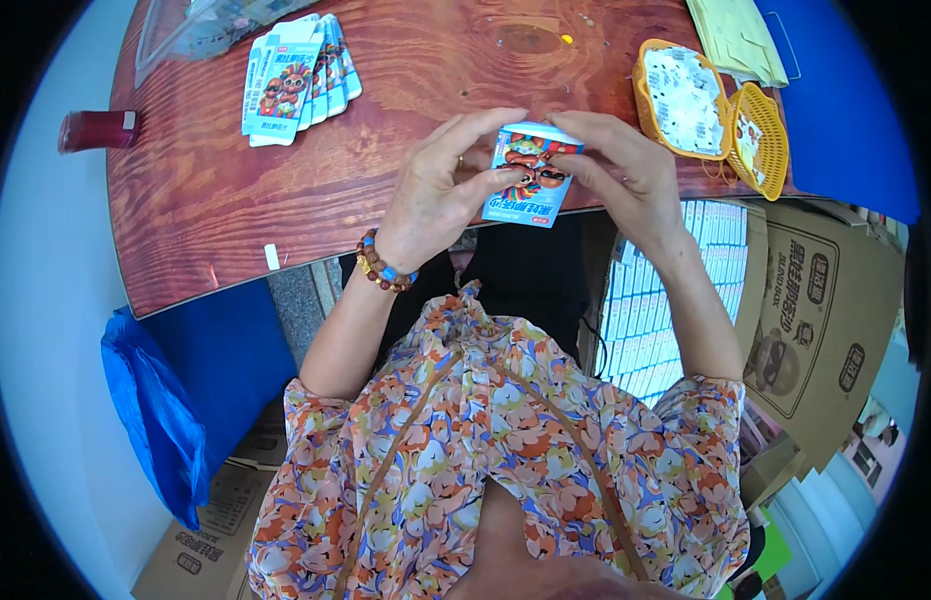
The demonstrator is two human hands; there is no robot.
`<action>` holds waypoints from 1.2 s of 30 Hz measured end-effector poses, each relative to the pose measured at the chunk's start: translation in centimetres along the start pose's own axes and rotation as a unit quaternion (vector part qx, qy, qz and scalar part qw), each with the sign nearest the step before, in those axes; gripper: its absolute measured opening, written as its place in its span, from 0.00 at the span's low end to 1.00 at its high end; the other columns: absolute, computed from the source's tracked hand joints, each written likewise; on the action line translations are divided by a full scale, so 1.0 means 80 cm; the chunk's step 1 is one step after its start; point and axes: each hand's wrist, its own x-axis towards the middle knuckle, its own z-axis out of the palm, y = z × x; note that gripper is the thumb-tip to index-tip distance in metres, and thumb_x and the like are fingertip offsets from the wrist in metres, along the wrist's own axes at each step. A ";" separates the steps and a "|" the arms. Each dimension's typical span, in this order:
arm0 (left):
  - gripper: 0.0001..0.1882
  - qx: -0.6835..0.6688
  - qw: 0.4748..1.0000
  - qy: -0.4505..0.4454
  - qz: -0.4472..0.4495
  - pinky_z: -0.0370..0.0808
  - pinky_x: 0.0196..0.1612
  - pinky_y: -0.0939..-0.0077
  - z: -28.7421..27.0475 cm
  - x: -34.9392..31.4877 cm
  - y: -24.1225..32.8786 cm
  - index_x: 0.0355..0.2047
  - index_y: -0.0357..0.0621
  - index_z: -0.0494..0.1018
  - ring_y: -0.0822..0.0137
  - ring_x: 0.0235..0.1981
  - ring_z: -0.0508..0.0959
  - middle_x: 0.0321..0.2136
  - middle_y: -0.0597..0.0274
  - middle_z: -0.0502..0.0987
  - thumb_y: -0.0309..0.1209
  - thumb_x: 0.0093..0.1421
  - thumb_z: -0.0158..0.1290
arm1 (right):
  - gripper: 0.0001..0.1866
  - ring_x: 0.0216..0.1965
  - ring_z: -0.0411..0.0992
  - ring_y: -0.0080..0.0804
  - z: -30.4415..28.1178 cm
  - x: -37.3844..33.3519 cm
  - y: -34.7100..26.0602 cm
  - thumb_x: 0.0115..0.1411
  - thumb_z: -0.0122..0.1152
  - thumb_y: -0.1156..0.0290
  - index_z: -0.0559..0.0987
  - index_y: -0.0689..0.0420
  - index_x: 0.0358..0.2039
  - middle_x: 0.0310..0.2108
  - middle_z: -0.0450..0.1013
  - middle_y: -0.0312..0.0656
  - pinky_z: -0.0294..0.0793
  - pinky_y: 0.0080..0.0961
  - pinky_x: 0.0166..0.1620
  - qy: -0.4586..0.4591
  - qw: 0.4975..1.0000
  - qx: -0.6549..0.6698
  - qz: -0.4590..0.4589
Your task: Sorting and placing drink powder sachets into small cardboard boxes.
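Between my two hands is a small light-blue printed carton (531, 205) with colourful cartoon figures, held upside down to me over the table's near edge. My left hand (436, 180) grips its left side, thumb on the printed face and fingers behind. On the other side my right hand (631, 170) pinches it, thumb also on the face and index finger at the far end. That far end shows a white flap or edge; whether it is closed I cannot tell. A fanned stack of similar flat cartons (291, 85) lies at the far left of the table.
At the right stand a yellow basket (646, 105) of white printed slips and a second yellow basket (776, 140). Beyond are yellowish papers (741, 40). A dark red jar (96, 131) sits at the left edge. An open cardboard box (786, 290) holding rows of cartons (666, 300) is below right.
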 end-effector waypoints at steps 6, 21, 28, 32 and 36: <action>0.27 -0.024 0.999 -0.031 -0.029 0.80 0.39 0.80 0.013 0.002 0.008 0.59 0.44 0.70 0.73 0.39 0.82 0.47 0.59 0.75 0.19 0.59 0.59 | 0.16 0.50 0.75 0.26 -0.013 -0.007 0.008 0.61 0.62 0.80 0.81 0.60 0.50 0.49 0.78 0.44 0.77 0.26 0.51 -0.019 0.997 0.072 -0.031; 0.29 0.019 0.997 -0.068 -0.027 0.79 0.39 0.80 0.021 0.004 0.004 0.61 0.46 0.69 0.75 0.37 0.80 0.43 0.61 0.75 0.19 0.59 0.59 | 0.12 0.41 0.80 0.33 -0.038 -0.015 0.015 0.63 0.61 0.74 0.81 0.62 0.47 0.41 0.81 0.44 0.78 0.24 0.45 -0.041 0.998 -0.036 -0.028; 0.28 -0.068 0.997 -0.014 -0.042 0.79 0.40 0.81 0.029 -0.002 0.004 0.61 0.44 0.69 0.75 0.39 0.80 0.44 0.62 0.75 0.17 0.60 0.57 | 0.18 0.49 0.77 0.33 -0.007 -0.032 0.010 0.60 0.63 0.77 0.79 0.62 0.52 0.50 0.78 0.45 0.75 0.26 0.53 0.045 0.994 -0.062 -0.083; 0.27 -0.051 0.996 -0.045 -0.062 0.79 0.42 0.80 0.033 -0.003 -0.001 0.60 0.43 0.70 0.74 0.39 0.80 0.44 0.61 0.75 0.17 0.59 0.58 | 0.20 0.51 0.76 0.32 -0.009 -0.047 0.016 0.58 0.65 0.78 0.79 0.62 0.52 0.51 0.78 0.45 0.74 0.26 0.54 0.040 0.996 -0.056 -0.051; 0.23 -0.027 0.997 -0.054 -0.037 0.79 0.43 0.79 0.040 0.002 -0.009 0.56 0.39 0.72 0.72 0.41 0.81 0.43 0.60 0.77 0.16 0.59 0.57 | 0.15 0.49 0.77 0.30 -0.004 -0.054 0.028 0.59 0.65 0.78 0.81 0.63 0.48 0.47 0.79 0.44 0.75 0.25 0.53 0.063 0.982 0.176 0.033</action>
